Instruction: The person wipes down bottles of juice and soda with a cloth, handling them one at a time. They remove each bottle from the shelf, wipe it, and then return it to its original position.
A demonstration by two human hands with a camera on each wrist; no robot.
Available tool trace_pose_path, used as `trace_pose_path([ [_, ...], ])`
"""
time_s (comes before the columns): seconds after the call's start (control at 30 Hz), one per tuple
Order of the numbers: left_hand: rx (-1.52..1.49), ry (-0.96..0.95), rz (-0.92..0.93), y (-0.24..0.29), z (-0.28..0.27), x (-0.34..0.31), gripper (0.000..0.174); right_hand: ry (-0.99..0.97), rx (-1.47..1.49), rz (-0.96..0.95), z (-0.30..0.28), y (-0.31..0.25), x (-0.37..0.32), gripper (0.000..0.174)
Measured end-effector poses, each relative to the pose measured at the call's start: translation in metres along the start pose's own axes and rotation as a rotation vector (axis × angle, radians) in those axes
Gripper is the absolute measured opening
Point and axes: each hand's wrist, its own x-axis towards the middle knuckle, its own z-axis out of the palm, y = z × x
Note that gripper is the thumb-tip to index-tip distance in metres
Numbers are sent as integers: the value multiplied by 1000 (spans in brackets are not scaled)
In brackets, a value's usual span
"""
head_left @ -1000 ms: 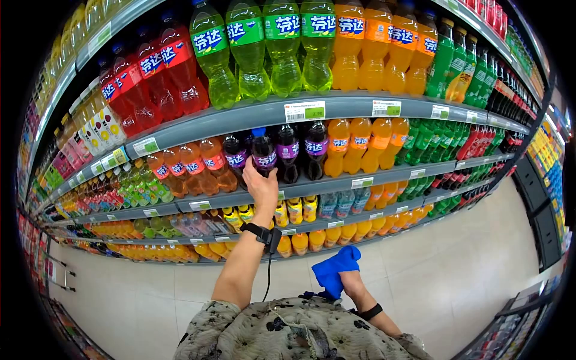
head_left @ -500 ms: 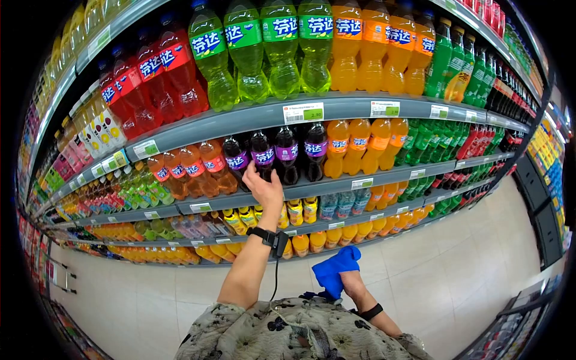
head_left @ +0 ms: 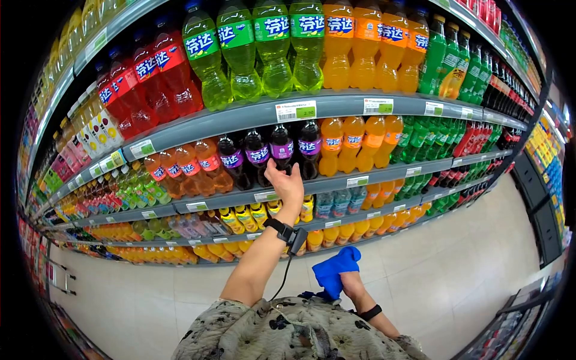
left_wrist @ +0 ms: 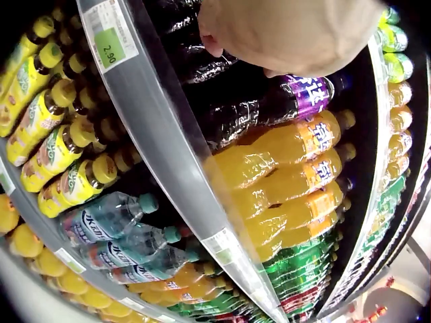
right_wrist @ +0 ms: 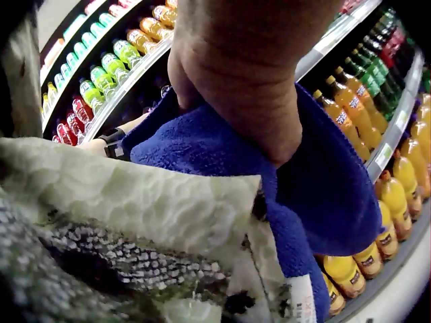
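Observation:
Four dark bottles with purple labels stand in a row on the middle shelf. In the head view my left hand (head_left: 287, 185) is at the lower front of the third dark bottle (head_left: 282, 149), fingers bent, thumb apart on the right; contact is unclear. The left wrist view has the hand (left_wrist: 293, 33) over the dark bottles, its fingertips hidden, beside the end bottle (left_wrist: 306, 95). Low by the body, my right hand (head_left: 353, 284) holds a bunched blue cloth (head_left: 332, 271). That cloth (right_wrist: 202, 145) hides the right fingers in the right wrist view.
Orange bottles (head_left: 353, 141) adjoin the dark ones on the right, reddish-orange bottles (head_left: 189, 168) on the left. A grey shelf edge (head_left: 324, 108) with price tags runs above, large green bottles (head_left: 273, 54) on it. Pale floor (head_left: 420, 270) lies below the shelves.
My left hand has left the second dark bottle, which went back from a forward position into the row, and has moved right to the third. The right hand and cloth have stayed put.

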Motion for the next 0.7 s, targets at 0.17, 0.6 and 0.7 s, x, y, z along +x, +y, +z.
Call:
trace_pose_path([
  [0.17, -20, -47, -150, 6, 5, 0, 64, 15, -3, -4, -6, 0, -1, 17],
  [0.6, 105, 168, 97, -6, 11, 4, 66, 22, 10, 77, -5, -7, -9, 19],
  [0.7, 160, 101, 92, -5, 5, 2, 68, -3, 6, 80, -10, -2, -6, 20],
])
